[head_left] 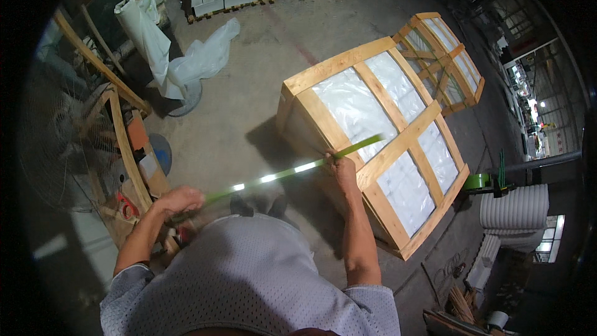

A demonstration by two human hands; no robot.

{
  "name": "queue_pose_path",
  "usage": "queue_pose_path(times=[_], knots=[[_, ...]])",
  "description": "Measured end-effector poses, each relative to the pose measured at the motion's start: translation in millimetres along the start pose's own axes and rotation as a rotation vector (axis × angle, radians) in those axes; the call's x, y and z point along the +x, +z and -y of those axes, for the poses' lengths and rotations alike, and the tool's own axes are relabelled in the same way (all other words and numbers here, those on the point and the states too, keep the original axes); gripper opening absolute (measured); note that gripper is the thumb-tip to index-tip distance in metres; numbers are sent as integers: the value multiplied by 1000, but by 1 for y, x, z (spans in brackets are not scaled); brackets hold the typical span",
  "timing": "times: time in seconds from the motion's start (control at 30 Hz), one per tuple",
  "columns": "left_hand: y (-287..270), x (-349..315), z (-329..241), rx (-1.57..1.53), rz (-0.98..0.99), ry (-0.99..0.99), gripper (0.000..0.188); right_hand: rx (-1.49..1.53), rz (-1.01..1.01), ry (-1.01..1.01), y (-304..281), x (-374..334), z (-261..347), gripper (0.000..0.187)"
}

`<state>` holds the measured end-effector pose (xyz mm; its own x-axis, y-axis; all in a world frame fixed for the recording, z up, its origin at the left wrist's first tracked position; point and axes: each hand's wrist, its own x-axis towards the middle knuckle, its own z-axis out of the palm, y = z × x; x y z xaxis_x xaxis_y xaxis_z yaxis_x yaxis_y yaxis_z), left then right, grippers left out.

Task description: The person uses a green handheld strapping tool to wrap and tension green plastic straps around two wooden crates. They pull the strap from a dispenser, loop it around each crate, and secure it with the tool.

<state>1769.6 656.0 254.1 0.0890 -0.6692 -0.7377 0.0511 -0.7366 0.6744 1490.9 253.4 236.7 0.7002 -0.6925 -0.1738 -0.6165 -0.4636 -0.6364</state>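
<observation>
A shiny green strap (286, 173) stretches between my two hands in front of my body. My left hand (185, 199) is closed around its left end, beside the wooden workbench. Farther right, my right hand (339, 163) grips the strap near its other end, and a short tail sticks out past the fingers over the crate. That hand is next to the near left edge of a wooden crate (398, 134), whose slats frame white contents wrapped in clear plastic. Whether the hand touches the crate, I cannot tell.
A second wooden crate (444, 56) stands behind the first. At left are a wooden bench (130, 155) with a red tape dispenser (127, 207), a fan (62, 130) and crumpled plastic sheeting (202, 56). A green strap roll (477, 182) and white foam roll (515, 205) are at right.
</observation>
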Motion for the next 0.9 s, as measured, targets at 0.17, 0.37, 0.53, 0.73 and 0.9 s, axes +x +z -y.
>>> queue_pose_path(times=[0.17, 0.37, 0.53, 0.73, 0.9], knots=[[11, 8, 10, 140, -83, 146, 32, 462, 79, 175, 18, 4, -18, 29], [9, 15, 41, 53, -88, 45, 33, 1308, 47, 264, 0, 0, -9, 39], [15, 13, 43, -40, -70, -28, 34, 1211, 22, 270, -14, 1, -6, 39], [10, 11, 39, -34, 8, -52, 35, 1108, 18, 261, -18, 1, -12, 37], [9, 7, 40, -48, 38, -62, 36, 405, -91, 134, -2, -1, -33, 26]])
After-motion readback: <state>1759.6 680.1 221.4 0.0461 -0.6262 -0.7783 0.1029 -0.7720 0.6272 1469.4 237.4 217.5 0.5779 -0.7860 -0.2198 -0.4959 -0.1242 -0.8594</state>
